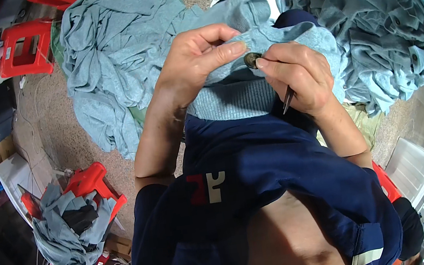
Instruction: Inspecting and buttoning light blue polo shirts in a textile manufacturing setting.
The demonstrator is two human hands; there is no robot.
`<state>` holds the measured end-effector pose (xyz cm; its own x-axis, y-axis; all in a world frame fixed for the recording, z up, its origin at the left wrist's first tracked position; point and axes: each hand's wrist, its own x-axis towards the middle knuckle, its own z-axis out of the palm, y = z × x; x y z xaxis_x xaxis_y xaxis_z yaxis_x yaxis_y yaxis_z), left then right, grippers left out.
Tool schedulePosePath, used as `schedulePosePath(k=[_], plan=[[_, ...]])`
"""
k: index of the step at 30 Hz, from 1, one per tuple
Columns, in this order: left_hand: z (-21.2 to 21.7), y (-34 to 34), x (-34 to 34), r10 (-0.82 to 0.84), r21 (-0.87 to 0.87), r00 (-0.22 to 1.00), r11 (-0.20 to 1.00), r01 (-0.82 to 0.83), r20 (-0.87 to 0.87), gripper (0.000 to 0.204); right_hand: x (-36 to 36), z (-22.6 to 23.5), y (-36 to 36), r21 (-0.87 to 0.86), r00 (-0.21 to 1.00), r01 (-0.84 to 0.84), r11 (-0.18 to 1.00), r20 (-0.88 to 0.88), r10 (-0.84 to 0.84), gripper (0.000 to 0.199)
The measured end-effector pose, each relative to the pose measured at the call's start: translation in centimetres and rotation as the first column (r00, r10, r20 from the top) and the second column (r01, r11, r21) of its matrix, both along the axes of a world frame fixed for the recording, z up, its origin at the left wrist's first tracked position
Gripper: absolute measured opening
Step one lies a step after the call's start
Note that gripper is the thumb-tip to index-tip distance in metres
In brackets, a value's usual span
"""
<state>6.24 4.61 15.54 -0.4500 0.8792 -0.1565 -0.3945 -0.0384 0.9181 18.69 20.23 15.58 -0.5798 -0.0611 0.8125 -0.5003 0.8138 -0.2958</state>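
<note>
A light blue knitted garment [232, 100] with a ribbed band lies across my lap. My left hand [196, 59] pinches its edge between thumb and fingers. Close beside that pinch, my right hand [298, 74] grips a round dark button [252, 61] at its thumb tip. The button sits against the knit; whether it is attached I cannot tell. Out of the lower side of the same hand sticks a slim dark pointed metal tool [287, 100], its other end hidden in the palm.
Heaps of blue knitwear lie at the far left [114, 54] and far right [380, 16]. Red plastic stools [26, 48] stand at left, one draped with grey-blue cloth [69, 234]. A translucent plastic bin [409, 170] stands at right. Another person is partly visible at lower right.
</note>
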Motion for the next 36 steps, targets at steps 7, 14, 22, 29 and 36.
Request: schedulePosePath(k=[7,14,22,29,36], plan=[[-0.4,0.0,0.4,-0.009,-0.081,0.988,0.997,-0.004,-0.156,0.023,0.1,-0.8,0.4,0.066,0.988,-0.034,0.997,0.152,0.023,0.013],[0.1,-1.4,-0.2,-0.125,-0.16,0.769,0.987,0.031,-0.627,0.033,-0.7,-2.4,-0.5,-0.178,0.92,-0.139,0.974,0.341,0.194,0.015],[0.0,-2.1,0.3,-0.052,-0.115,0.527,0.99,-0.087,-0.848,0.025,-1.2,-1.7,-2.2,-0.503,0.776,0.138,0.853,0.59,0.222,0.03],[-1.3,-2.3,0.2,-0.032,-0.14,0.569,0.979,-0.148,-0.822,0.021,-0.9,-3.0,-2.2,-0.443,0.848,0.136,0.886,0.514,0.126,0.02],[-1.9,-2.0,0.8,-0.149,-0.178,0.187,0.973,-0.148,-0.971,0.026,-0.6,-4.2,-2.0,-0.614,0.83,0.251,0.748,0.535,0.16,0.019]])
